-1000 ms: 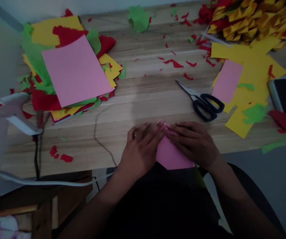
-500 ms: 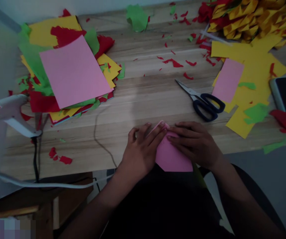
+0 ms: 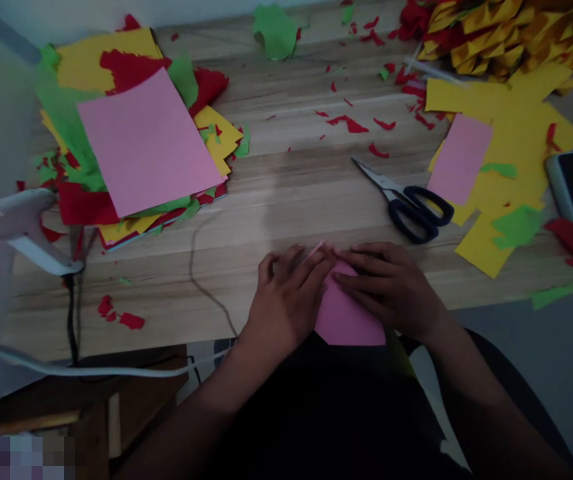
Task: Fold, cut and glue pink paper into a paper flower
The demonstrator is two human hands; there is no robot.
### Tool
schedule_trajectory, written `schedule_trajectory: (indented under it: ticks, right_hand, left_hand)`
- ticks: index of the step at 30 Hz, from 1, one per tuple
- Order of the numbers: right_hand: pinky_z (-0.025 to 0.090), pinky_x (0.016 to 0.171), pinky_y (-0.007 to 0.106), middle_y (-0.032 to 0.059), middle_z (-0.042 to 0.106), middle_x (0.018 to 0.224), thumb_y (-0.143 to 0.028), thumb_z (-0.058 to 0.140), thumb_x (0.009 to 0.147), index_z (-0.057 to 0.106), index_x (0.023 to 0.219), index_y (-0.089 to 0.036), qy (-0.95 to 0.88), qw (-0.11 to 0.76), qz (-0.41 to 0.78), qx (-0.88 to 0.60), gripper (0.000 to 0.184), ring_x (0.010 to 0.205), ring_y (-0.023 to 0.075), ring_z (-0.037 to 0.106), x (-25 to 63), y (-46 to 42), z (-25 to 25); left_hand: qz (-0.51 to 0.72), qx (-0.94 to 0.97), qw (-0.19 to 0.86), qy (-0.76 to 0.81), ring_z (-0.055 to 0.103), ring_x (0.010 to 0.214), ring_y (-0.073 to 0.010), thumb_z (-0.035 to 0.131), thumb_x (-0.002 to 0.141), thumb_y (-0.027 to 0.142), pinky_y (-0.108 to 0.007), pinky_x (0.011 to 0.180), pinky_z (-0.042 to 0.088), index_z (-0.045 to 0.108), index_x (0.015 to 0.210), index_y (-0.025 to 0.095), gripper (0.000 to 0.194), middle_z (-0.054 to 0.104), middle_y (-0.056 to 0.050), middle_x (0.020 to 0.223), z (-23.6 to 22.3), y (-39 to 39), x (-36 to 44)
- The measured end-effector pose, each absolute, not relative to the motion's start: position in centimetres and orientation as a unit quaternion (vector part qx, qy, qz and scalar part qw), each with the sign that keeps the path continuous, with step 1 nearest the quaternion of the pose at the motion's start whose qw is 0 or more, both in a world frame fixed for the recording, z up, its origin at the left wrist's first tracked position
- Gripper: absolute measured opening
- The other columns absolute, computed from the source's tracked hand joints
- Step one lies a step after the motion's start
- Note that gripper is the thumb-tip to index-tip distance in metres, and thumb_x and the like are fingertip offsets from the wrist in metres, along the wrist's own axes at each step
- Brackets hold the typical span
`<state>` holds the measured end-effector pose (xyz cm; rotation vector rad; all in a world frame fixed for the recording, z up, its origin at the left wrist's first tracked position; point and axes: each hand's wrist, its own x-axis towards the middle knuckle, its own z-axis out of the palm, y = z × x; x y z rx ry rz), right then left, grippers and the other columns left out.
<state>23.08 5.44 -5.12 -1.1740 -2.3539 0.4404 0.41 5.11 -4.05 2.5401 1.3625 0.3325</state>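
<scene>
At the wooden table's (image 3: 291,193) near edge, the left hand (image 3: 289,293) and right hand (image 3: 391,283) hold folded pink paper (image 3: 351,320), fingers closed on its far end. Dark-handled scissors (image 3: 391,191) lie beyond the right hand, toward the right edge.

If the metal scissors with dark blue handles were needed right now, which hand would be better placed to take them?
Probably the right hand: the scissors lie just beyond it, while the left hand is farther off. Both hands hold the pink paper between them, so the right would let go first.
</scene>
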Motion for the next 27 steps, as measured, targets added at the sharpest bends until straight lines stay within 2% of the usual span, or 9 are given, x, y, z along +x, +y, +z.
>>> schedule_trajectory:
  ticks: [6, 12, 17, 27]
  right_hand:
    - [0.05, 0.094, 0.047, 0.0026, 0.069, 0.131, -0.024, 0.063, 0.094, 0.077, 0.104, -0.027, -0.862, 0.237, 0.152, -0.421, 0.018, 0.116, 0.0274, 0.059, 23.04, 5.45, -5.05]
    - [0.05, 0.095, 0.048, 0.0029, 0.068, 0.133, -0.024, 0.063, 0.094, 0.077, 0.108, -0.029, -0.859, 0.229, 0.163, -0.427, 0.021, 0.119, 0.0277, 0.059, 23.1, 5.38, -5.02]
    - [0.05, 0.094, 0.048, -0.0009, 0.068, 0.133, -0.025, 0.063, 0.093, 0.077, 0.107, -0.033, -0.855, 0.23, 0.166, -0.435, 0.021, 0.118, 0.0271, 0.059, 23.14, 5.32, -5.02]
    - [0.05, 0.093, 0.049, 0.0011, 0.068, 0.134, -0.026, 0.064, 0.094, 0.077, 0.108, -0.03, -0.861, 0.226, 0.172, -0.422, 0.02, 0.118, 0.0279, 0.057, 23.2, 5.48, -5.04]
  left_hand:
    - [0.108, 0.866, 0.124, 0.472, 0.045, 0.138, -0.0252, 0.047, 0.1, 0.026, -0.051, 0.112, 0.027, 0.058, 0.134, 0.029, 0.035, 0.049, 0.002, 0.154, -4.0, 5.16, 0.8]
    - [0.116, 0.84, 0.147, 0.509, 0.044, 0.139, -0.0283, 0.052, 0.095, 0.028, -0.05, 0.115, 0.025, 0.052, 0.138, 0.019, 0.045, 0.05, -0.006, 0.154, -3.43, 5.29, 1.02]
    - [0.119, 0.839, 0.156, 0.507, 0.042, 0.14, -0.0271, 0.049, 0.098, 0.029, -0.049, 0.114, 0.027, 0.056, 0.131, 0.022, 0.034, 0.047, -0.005, 0.156, -3.22, 5.36, 0.87]
    - [0.114, 0.841, 0.153, 0.506, 0.042, 0.141, -0.0271, 0.049, 0.099, 0.03, -0.049, 0.116, 0.027, 0.054, 0.136, 0.019, 0.039, 0.046, -0.007, 0.156, -3.38, 5.3, 0.87]
